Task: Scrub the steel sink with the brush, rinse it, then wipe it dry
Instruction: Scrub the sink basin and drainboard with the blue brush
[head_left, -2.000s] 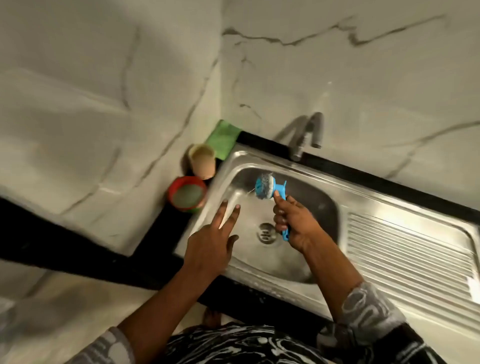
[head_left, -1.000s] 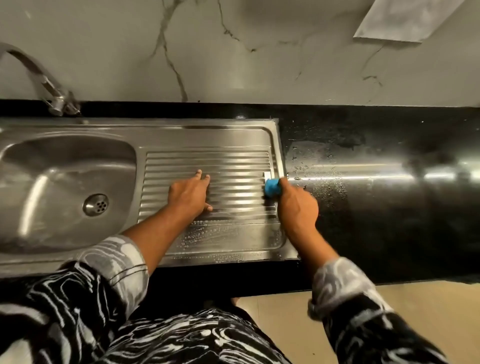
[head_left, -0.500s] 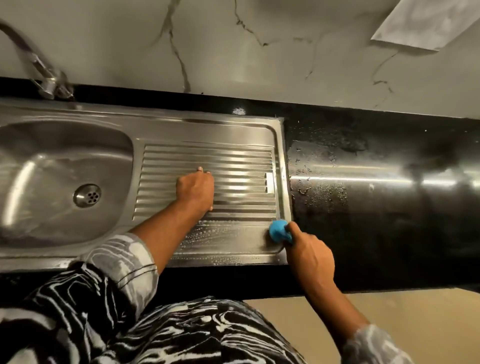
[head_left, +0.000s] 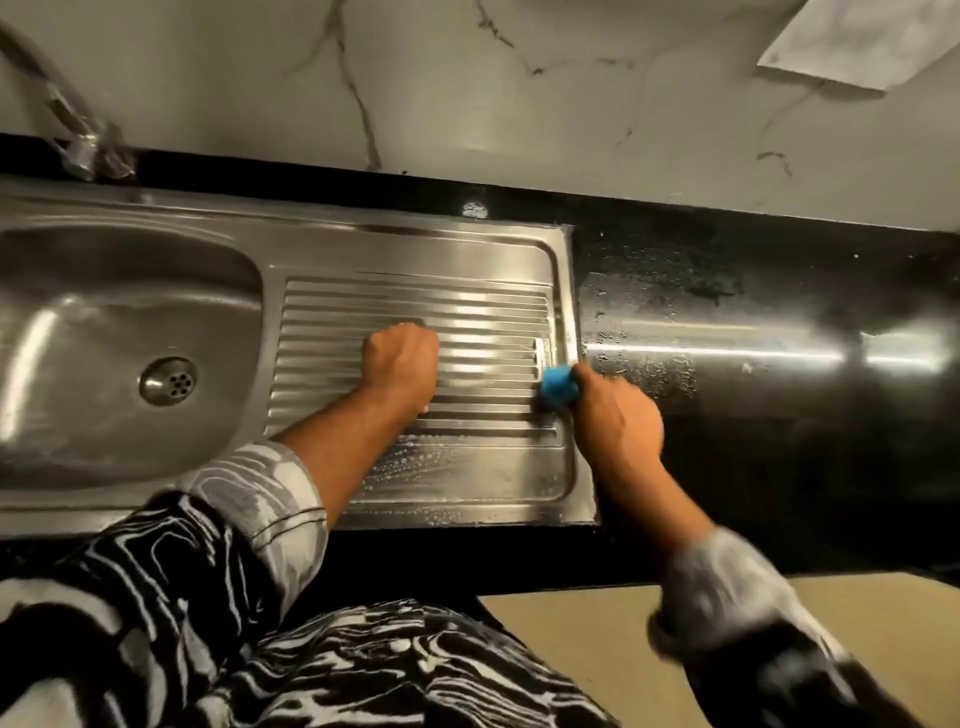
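Head: blue brush (head_left: 558, 383) on wet sink (head_left: 415, 249)

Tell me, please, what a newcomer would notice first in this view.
The blue brush stands out, held by the right hand at the right edge of the ribbed drainboard. The left hand, fingers curled, rests on the ribs at mid-board. Droplets speckle the black counter just right of it.

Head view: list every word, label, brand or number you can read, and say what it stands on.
No readable text anywhere.
Small raised rectangle on the sink drainboard, beside the blue brush: possibly a stamp, too blurred to read.
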